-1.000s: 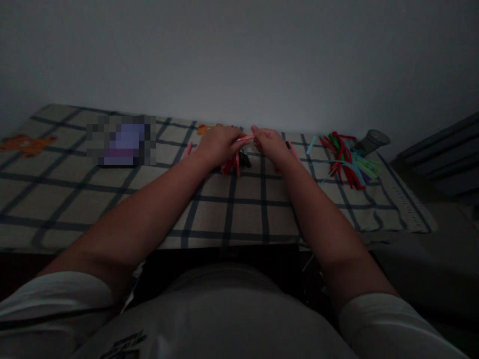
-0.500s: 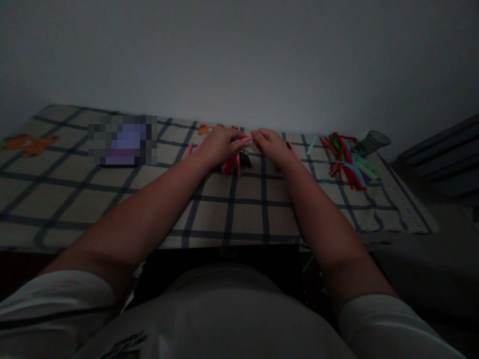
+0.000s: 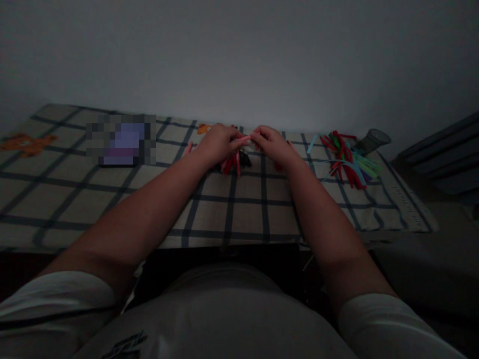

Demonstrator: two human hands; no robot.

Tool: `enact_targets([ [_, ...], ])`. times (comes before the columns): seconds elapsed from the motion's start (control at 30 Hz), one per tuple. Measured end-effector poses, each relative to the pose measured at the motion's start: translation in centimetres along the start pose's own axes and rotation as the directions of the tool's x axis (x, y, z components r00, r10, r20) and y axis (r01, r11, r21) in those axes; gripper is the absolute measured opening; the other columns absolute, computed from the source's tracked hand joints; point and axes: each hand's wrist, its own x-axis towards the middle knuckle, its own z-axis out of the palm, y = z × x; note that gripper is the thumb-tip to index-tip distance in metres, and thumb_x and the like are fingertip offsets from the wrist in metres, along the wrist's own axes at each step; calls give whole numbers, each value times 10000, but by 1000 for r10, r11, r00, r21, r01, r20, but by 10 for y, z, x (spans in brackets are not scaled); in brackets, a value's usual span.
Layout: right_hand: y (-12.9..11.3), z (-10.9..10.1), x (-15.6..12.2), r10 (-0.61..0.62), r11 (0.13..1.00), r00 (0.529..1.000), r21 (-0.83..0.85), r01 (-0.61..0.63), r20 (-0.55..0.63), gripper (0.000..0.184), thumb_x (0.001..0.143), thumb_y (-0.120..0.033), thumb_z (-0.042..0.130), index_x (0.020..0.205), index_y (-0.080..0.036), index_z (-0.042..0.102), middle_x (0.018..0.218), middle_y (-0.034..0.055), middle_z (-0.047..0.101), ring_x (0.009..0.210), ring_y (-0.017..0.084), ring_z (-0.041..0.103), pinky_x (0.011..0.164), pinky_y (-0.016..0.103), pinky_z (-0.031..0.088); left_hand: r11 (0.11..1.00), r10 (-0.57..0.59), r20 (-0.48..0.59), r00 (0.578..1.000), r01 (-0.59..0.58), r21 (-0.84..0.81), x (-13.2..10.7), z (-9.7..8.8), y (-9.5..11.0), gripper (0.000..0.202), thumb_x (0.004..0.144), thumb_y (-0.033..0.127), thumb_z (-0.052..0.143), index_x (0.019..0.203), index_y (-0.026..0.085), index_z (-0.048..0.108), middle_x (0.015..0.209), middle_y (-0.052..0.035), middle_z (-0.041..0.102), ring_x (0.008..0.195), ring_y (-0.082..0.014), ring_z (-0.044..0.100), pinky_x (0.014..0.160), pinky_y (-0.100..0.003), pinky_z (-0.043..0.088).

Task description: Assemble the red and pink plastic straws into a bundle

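Both hands meet above the far middle of the table. My left hand (image 3: 220, 143) is closed, pinching a thin pink strip (image 3: 245, 139) between thumb and fingers. My right hand (image 3: 270, 142) pinches the same strip at its right end, fingertips close to those of the left. Under and between the hands lies a bunch of red, pink and black strips (image 3: 234, 164), partly covered by the left hand. Pink ends (image 3: 188, 148) show beside the left wrist, and a red piece (image 3: 278, 166) peeks out below the right hand.
A plaid tablecloth (image 3: 247, 214) covers the table, which stands against a wall. At the right lie red, green and blue strips (image 3: 346, 162) beside a tipped clear cup (image 3: 372, 141). A blurred purple device (image 3: 125, 144) and an orange bear print (image 3: 28, 143) are at the left.
The hands stay almost in place on the pink strip. My right hand has turned slightly, its fingers shifting a little to the left.
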Motion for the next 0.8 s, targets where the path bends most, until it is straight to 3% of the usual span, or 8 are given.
enact_targets([
  [0.23,-5,-2,-3,8,999,1000,37,-7,-13,293,1139,-400,699,899,-272,590,857,4,591,861,227,533,847,352,460,999,22,69,997,-24,36,-2,-5,5,505,1202,581,598,1159,219,946,883,-61,830,877,-240,728,880,-358,441],
  [0.37,-7,-6,-5,72,992,996,103,-67,-45,313,1111,-500,764,952,-280,607,866,3,594,858,232,539,807,349,435,992,72,18,997,-74,104,-3,-5,3,435,1188,505,618,1373,261,927,1136,-97,901,1081,-288,776,972,-368,484],
  [0.47,-7,-10,-6,103,987,990,130,-90,-94,353,1084,-566,800,975,-283,619,869,1,582,872,235,539,795,346,430,991,51,-9,999,-49,122,-3,-5,2,410,1173,430,646,1451,271,902,1265,-108,901,1186,-308,776,1037,-383,507],
  [0.6,-9,-11,-6,138,981,987,146,-125,-86,452,1076,-678,814,959,-276,641,835,0,579,858,232,554,776,346,438,987,18,8,1000,-19,158,-3,-6,2,381,1156,359,665,1435,252,903,1304,-125,890,1246,-323,772,1079,-396,507],
  [0.8,-10,-8,-6,230,965,971,146,-219,-64,726,1078,-921,683,783,-263,599,684,-2,525,713,200,521,692,346,423,982,41,11,999,-43,185,-4,-7,2,387,1152,343,651,1428,237,900,1262,-118,890,1219,-307,769,1042,-378,502],
])
